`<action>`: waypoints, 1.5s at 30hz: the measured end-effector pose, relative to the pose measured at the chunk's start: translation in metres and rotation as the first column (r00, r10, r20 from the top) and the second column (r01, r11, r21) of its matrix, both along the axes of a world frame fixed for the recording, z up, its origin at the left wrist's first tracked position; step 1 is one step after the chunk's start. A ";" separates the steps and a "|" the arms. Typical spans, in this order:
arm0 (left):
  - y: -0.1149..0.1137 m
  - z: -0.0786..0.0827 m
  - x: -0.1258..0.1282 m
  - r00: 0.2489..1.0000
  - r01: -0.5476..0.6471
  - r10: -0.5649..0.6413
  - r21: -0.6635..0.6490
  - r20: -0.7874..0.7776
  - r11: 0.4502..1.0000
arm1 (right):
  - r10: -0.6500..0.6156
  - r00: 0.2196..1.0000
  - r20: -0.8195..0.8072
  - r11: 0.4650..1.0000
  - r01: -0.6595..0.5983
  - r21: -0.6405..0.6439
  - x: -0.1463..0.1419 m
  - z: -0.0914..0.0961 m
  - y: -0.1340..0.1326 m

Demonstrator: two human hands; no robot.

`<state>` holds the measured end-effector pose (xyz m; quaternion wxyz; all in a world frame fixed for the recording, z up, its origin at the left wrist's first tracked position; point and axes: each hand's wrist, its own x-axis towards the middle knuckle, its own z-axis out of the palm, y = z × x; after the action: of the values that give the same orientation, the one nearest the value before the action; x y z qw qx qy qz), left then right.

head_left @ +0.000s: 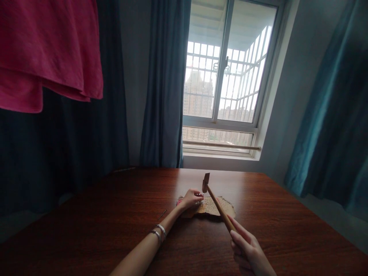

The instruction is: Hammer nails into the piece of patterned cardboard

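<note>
My right hand (247,248) is wrapped round the wooden handle of a hammer (219,207). Its dark metal head is raised above the table, just beyond a tan sheet of cardboard (214,207) dotted with many small holes or marks. Over the sheet's left part, my left hand (192,198) is closed, thumb and fingers pinched together. A bit of red and white shows by those fingertips, too small to make out. The hammer head is apart from my left hand, a little to its right and higher. Two bracelets (160,231) circle my left wrist.
A thin dark rod (162,214) lies left of the sheet on the brown wooden table (115,230). Behind the table's far edge are a barred window (212,96) and blue curtains (163,84). A pink cloth (51,50) hangs at the upper left.
</note>
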<state>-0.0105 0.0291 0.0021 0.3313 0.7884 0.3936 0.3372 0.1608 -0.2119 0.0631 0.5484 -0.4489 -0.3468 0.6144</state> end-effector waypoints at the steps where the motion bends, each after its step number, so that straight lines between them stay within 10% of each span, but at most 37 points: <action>1: 0.000 0.000 0.000 1.000 0.007 -0.007 -0.003 0.002 1.000 | 0.011 1.000 -0.002 1.000 -0.011 -0.004 0.000 -0.001 0.000; 45: 0.005 -0.006 0.000 0.998 0.037 -0.038 0.036 0.041 0.999 | 0.042 0.999 0.021 0.999 -0.041 -0.028 -0.004 0.004 -0.003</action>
<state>-0.0109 0.0345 -0.0039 0.3318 0.7941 0.3658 0.3543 0.1569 -0.2150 0.0670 0.5256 -0.4557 -0.3536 0.6254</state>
